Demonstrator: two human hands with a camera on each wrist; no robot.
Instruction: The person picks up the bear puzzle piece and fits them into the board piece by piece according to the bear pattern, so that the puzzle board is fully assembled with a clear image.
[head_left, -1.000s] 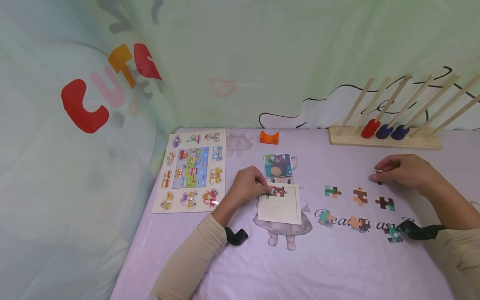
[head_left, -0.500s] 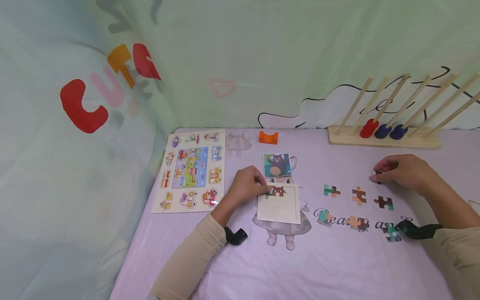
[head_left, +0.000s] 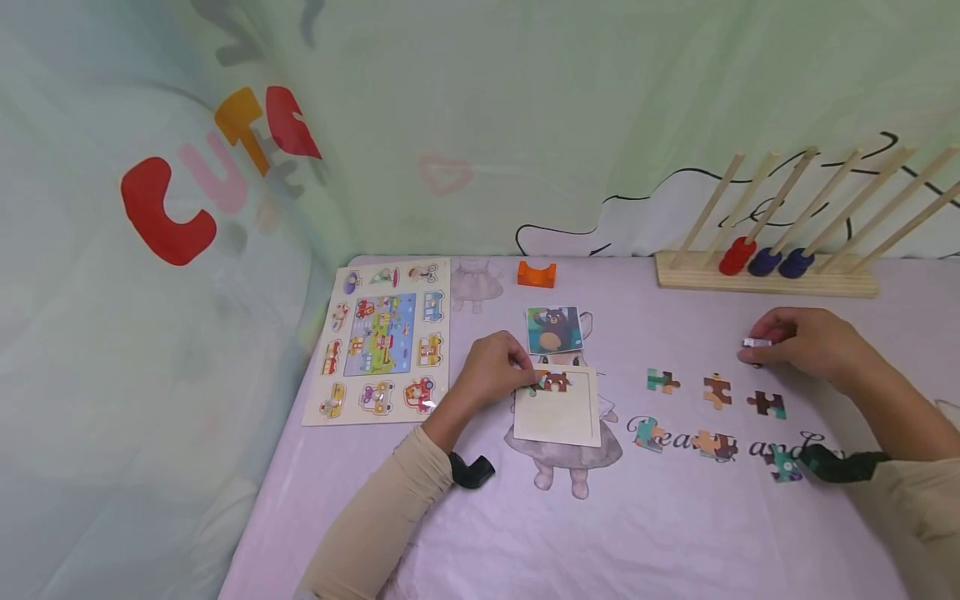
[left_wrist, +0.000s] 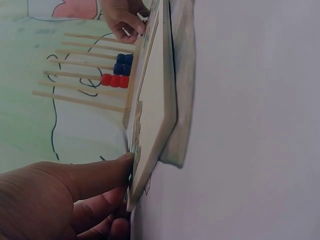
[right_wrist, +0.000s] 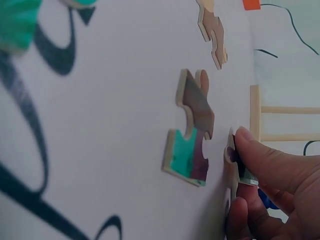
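My left hand (head_left: pixel 495 368) pinches the upper left corner of a square wooden puzzle tray (head_left: pixel 558 421). In the left wrist view the thumb (left_wrist: pixel 107 177) lies over the rim and the other fingers bend behind it. Brown bear-face pieces (head_left: pixel 556 382) lie along the tray's top edge, partly hidden by the hand. My right hand (head_left: pixel 813 343) pinches a dark jigsaw piece (right_wrist: pixel 241 167) between thumb and fingers, tilted up close over the cloth. Several loose jigsaw pieces, among them a brown and green one (head_left: pixel 768 405) nearest that hand, lie to its left and below.
A bear picture card (head_left: pixel 555 331) lies just above the tray. To the left is a vehicle puzzle board (head_left: pixel 438 392). An orange block (head_left: pixel 537 275) sits at the back. A wooden peg rack (head_left: pixel 765 285) with red and blue beads stands at the back right.
The jigsaw piece in my right hand has been tilted, so its pale side now shows in the head view. My left hand and the tray have stayed in place.
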